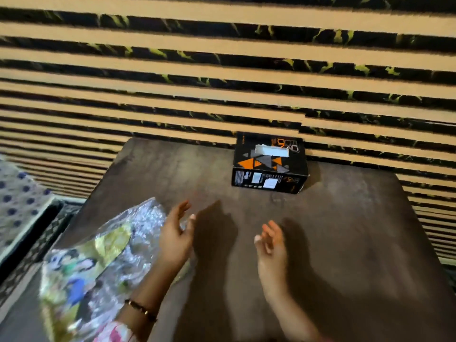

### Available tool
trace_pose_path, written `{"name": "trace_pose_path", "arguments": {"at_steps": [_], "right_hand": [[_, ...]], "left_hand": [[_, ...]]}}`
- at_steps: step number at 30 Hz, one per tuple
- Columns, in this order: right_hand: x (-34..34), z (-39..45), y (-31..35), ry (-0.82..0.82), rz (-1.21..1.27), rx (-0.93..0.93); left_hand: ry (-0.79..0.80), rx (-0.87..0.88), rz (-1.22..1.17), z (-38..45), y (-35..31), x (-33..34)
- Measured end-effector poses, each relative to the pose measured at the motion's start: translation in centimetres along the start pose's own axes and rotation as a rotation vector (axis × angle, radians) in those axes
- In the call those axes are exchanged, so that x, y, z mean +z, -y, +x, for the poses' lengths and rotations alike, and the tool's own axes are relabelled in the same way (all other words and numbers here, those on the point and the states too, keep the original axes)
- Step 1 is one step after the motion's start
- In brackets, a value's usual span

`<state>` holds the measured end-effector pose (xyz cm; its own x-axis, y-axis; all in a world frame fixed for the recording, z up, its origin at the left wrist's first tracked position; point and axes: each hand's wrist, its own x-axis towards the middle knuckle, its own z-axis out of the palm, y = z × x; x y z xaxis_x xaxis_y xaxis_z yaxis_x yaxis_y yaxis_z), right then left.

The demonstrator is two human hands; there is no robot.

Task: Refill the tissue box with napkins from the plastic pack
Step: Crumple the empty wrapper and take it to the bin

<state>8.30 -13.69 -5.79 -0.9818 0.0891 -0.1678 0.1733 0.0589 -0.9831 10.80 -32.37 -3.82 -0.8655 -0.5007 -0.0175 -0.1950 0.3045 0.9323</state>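
Observation:
A black tissue box [270, 164] with orange and grey triangles stands at the far edge of the dark table [345, 230], its top slot showing white. A crinkled plastic pack [98, 257] with green and yellow print lies at the near left of the table. My left hand [176, 238] hovers open just right of the pack, fingers apart, perhaps brushing its edge. My right hand [271, 245] is open over the middle of the table and holds nothing. Both hands are well short of the box.
A wall of tan and black horizontal slats [222, 70] rises right behind the table. At the left, below table level, lies a cloth with blue dots [19, 201]. A bracelet [142, 309] circles my left wrist.

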Motion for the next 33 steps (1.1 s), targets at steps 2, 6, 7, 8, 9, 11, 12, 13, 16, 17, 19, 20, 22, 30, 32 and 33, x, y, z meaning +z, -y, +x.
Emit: {"name": "trace_pose_path", "arguments": {"at_steps": [2, 6, 7, 8, 9, 11, 12, 13, 16, 17, 19, 20, 22, 30, 32, 33], "right_hand": [[2.1, -2.6, -1.3, 0.188, -0.148, -0.070], [5.8, -5.7, -2.1, 0.546, -0.407, -0.172], [6.5, -5.8, -1.9, 0.627, -0.471, -0.157], [7.0, -6.0, -1.6, 0.697, -0.545, -0.152], [7.2, -6.0, -1.4, 0.745, -0.608, -0.156], [7.7, -5.9, -1.3, 0.764, -0.646, -0.163], [7.7, -5.8, -1.4, 0.745, -0.645, -0.149], [7.4, -5.8, -1.3, 0.726, -0.635, -0.137], [5.8, -6.2, -0.9, 0.669, -0.541, -0.037], [5.1, -6.3, -0.8, 0.648, -0.499, 0.019], [3.4, -6.5, -0.6, 0.589, -0.388, 0.124], [2.4, -6.6, -0.5, 0.557, -0.323, 0.162], [1.1, -7.1, -0.7, 0.505, -0.206, 0.232], [-3.6, -8.3, -0.5, 0.336, 0.178, 0.395], [-4.7, -7.9, -1.2, 0.102, -0.016, 0.152], [-5.2, -7.8, -1.0, 0.042, -0.119, 0.083]], "left_hand": [[-0.104, 0.017, 0.119, -2.8, 1.4, -3.1], [-0.411, -0.139, 0.547, -7.2, 5.0, -8.3], [-0.455, -0.252, 0.601, -8.0, 5.6, -9.0], [-0.463, -0.401, 0.621, -8.8, 6.0, -9.7], [-0.430, -0.549, 0.621, -9.4, 6.6, -10.1], [-0.358, -0.701, 0.605, -10.3, 7.2, -10.5], [-0.337, -0.702, 0.601, -10.4, 7.5, -10.4], [-0.330, -0.665, 0.594, -10.6, 7.4, -10.2], [-0.260, -0.457, 0.516, -10.3, 6.4, -8.6], [-0.213, -0.382, 0.471, -10.3, 6.1, -7.8], [-0.080, -0.243, 0.389, -10.6, 5.3, -5.6], [0.001, -0.173, 0.345, -10.8, 4.9, -4.2], [0.159, -0.073, 0.231, -11.4, 4.2, -2.1], [0.327, 0.194, 0.215, -11.7, 1.8, 2.4], [0.305, 0.215, 0.215, -11.6, 1.6, 2.5], [0.328, 0.228, 0.194, -11.7, 1.1, 2.5]]}}
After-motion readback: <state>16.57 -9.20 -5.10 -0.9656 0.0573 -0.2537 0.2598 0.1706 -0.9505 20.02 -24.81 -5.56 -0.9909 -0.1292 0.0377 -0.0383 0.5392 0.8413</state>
